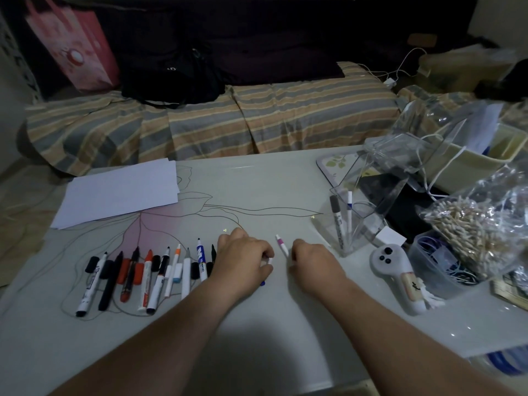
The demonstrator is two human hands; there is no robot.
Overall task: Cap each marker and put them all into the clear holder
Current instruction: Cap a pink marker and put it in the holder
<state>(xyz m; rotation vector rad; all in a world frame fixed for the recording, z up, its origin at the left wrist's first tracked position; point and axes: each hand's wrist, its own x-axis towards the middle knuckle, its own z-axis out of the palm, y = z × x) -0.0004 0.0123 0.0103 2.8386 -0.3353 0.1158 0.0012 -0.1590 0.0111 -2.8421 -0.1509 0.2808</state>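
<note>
Several uncapped markers point(148, 277) lie in a row on the table's left half, with loose caps point(155, 262) among them. My left hand point(243, 260) is curled at the right end of the row and pinches a small white cap point(270, 261); a blue marker end point(262, 283) shows under it. My right hand point(310, 260) grips the lower end of a thin white marker with a pink band point(281, 244), its tip pointing up and away. The clear holder point(347, 221) stands to the right with two capped markers upright in it.
White paper sheets point(120, 192) lie at the back left. A white handheld device point(395, 277), a tub of clips point(440, 261), a bag of wooden pegs point(471, 224) and clear boxes point(400, 155) crowd the right side. A striped sofa point(214, 121) runs behind the table.
</note>
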